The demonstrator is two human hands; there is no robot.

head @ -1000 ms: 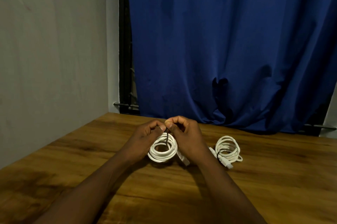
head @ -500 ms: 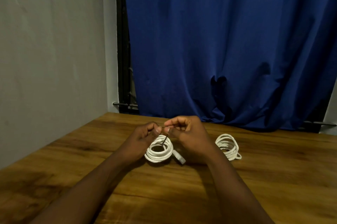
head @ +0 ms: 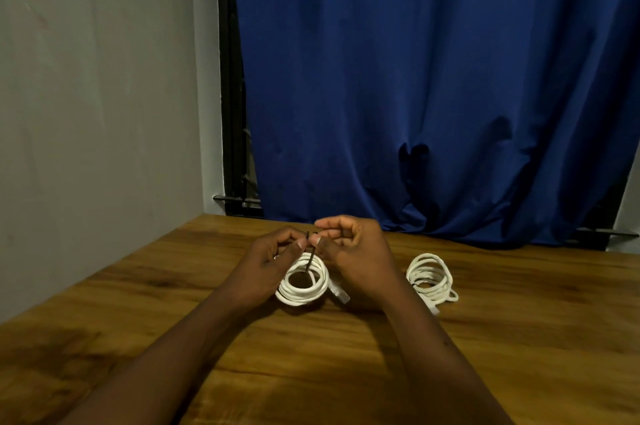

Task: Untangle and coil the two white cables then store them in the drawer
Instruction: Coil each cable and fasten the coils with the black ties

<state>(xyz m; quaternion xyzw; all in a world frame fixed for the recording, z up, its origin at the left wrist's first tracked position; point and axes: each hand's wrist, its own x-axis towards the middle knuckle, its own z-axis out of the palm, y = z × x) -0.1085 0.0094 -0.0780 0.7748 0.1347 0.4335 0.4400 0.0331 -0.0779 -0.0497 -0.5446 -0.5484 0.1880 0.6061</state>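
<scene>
A coiled white cable (head: 304, 289) sits on the wooden table (head: 519, 355) between my hands, its plug end (head: 341, 294) poking out to the right. A thin dark tie (head: 310, 253) runs up from the coil. My left hand (head: 266, 268) and my right hand (head: 356, 255) both pinch the tie's upper end above the coil. A second coiled white cable (head: 431, 277) lies on the table to the right, apart from my hands. No drawer is in view.
A grey wall (head: 97, 113) borders the table on the left. A blue curtain (head: 433, 78) hangs behind the far edge, with a black frame (head: 232, 113) beside it.
My fingertips have shifted slightly on the dark tie above the coil, and the view has tilted a little. Both coils stay where they were.
</scene>
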